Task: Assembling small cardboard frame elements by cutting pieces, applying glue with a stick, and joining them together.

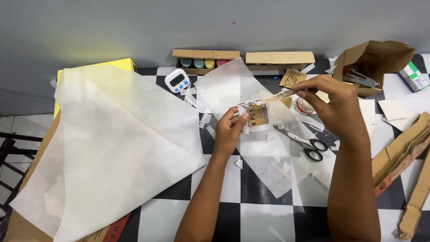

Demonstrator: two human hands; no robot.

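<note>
Both forearms enter from the bottom edge over a black-and-white checkered table (251, 188). Left hand (230, 130) pinches a small brown cardboard piece (258, 114) with white paper at its edge, held above the table centre. Right hand (333, 105) has fingers closed on a strip of clear tape (278, 95) stretched from the cardboard's top; where the strip ends under the fingers is hidden. Tape is glossy, hard to make out. Scissors (304, 142) lie just beside, below the right wrist. Large sheet of white tissue paper (112, 148) covers the left side.
</note>
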